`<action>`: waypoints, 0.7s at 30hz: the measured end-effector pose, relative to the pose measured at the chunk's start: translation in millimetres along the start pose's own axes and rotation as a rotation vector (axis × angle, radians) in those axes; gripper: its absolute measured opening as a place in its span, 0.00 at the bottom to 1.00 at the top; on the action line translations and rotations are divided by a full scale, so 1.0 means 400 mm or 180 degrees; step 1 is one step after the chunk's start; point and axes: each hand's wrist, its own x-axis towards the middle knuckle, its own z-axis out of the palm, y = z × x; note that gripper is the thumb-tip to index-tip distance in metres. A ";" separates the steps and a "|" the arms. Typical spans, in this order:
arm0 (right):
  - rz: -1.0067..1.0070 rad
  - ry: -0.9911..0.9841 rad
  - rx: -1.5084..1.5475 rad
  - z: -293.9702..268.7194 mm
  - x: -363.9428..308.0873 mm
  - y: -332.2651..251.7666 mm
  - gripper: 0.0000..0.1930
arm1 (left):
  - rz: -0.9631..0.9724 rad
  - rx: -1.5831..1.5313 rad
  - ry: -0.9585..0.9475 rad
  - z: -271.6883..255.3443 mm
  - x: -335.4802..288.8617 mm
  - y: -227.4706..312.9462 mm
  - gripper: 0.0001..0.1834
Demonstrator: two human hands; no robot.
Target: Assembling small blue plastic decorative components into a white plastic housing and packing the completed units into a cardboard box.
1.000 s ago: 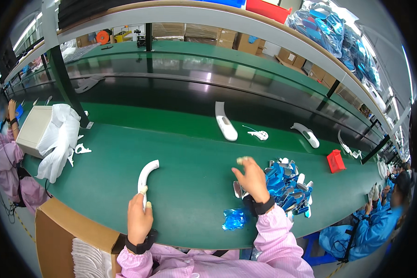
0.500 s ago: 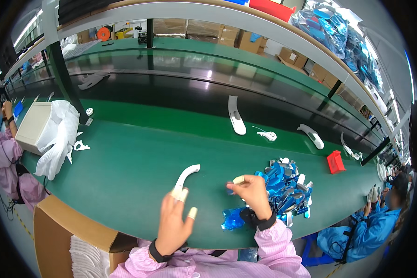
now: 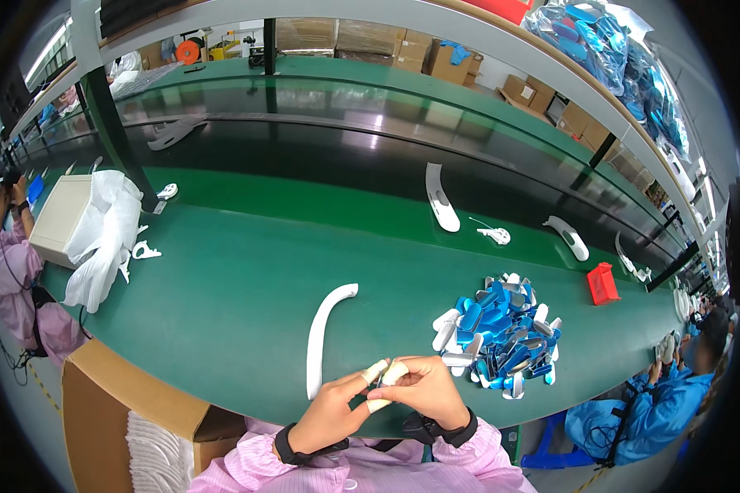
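Fingers of the left hand (image 3: 330,413) and right hand (image 3: 432,389) have come together, pinched nearly closed on a small piece (image 3: 379,382), mostly hidden; the white curved part (image 3: 318,339), now released, lies on the bench (image 3: 222,304) just beyond the left fingers, so both hands serve the small piece.
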 end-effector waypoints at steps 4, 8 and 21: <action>0.0449 -0.0019 -0.0055 0.002 -0.002 -0.017 0.04 | -0.0166 -0.0194 0.0066 0.000 -0.009 -0.017 0.24; 0.0496 -0.0058 0.0150 -0.036 0.005 0.009 0.04 | -0.0288 -0.0659 0.0016 -0.010 -0.008 -0.018 0.20; -0.0476 0.0474 -0.1312 -0.005 -0.037 0.014 0.06 | -0.0543 -0.1673 0.0090 -0.013 0.020 -0.024 0.09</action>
